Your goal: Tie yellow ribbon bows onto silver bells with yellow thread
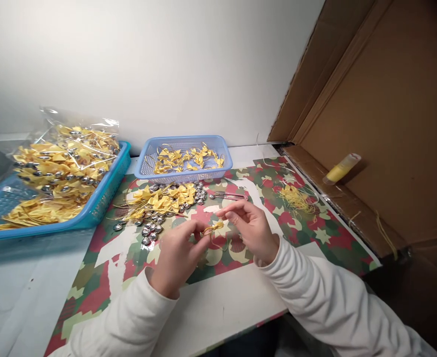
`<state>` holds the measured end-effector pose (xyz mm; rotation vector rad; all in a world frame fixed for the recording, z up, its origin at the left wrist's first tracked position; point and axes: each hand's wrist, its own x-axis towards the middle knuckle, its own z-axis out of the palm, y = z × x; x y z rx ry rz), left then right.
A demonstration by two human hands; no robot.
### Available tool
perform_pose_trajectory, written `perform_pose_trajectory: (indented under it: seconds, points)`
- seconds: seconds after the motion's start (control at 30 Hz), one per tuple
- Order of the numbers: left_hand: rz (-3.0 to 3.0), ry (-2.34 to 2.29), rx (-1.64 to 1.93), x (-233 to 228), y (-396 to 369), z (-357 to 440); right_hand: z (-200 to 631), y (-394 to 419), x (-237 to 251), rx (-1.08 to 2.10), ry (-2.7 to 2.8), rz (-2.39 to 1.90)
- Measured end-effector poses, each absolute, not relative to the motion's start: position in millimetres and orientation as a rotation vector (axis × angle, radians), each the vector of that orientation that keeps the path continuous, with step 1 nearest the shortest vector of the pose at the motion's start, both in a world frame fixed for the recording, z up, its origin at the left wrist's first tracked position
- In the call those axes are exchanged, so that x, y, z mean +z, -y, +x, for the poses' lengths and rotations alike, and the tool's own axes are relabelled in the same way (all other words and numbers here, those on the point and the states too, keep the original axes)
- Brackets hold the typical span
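Note:
A small yellow ribbon bow [215,227] with a thin gold cord is pinched between my two hands above the table. My left hand [177,255] grips it from the left with thumb and fingers. My right hand [250,229] pinches its right end, fingers spread over it. Just beyond my hands lies a loose pile of yellow bows [162,199] and silver beads [152,230] on the red, green and cream patterned sheet [315,233].
A small light-blue basket [183,174] holds yellow bows at the back. A larger blue tray [103,201] at left carries bagged bows with beads. Yellow thread scraps [296,197] lie right. A cardboard wall [389,124] with a yellow tube [341,169] stands at right.

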<state>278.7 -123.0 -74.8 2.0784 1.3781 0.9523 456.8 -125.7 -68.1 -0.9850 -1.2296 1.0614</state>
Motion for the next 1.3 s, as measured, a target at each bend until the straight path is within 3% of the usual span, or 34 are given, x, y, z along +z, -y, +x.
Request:
perform_pose_trajectory:
  seconds: [0.23,0.43,0.6,1.0,1.3]
  points:
    - [2.004,-1.401,0.826,-75.8,120.9,279.1,469.8,114.9,-58.9,1.091,1.092,-0.892]
    - [2.052,-1.428,0.682,-74.3,120.5,278.6,516.3,104.2,-34.3,0.685,0.770,-0.765]
    - [2.048,-1.420,0.610,-71.8,120.4,279.8,535.4,102.9,-28.1,0.558,0.652,-0.739]
    - [2.611,-1.124,0.758,-81.9,108.1,270.5,534.8,107.7,-22.5,0.699,0.645,-0.581]
    - [2.661,-1.166,0.621,-84.8,102.1,269.0,527.4,115.9,-15.0,0.727,0.795,-0.472]
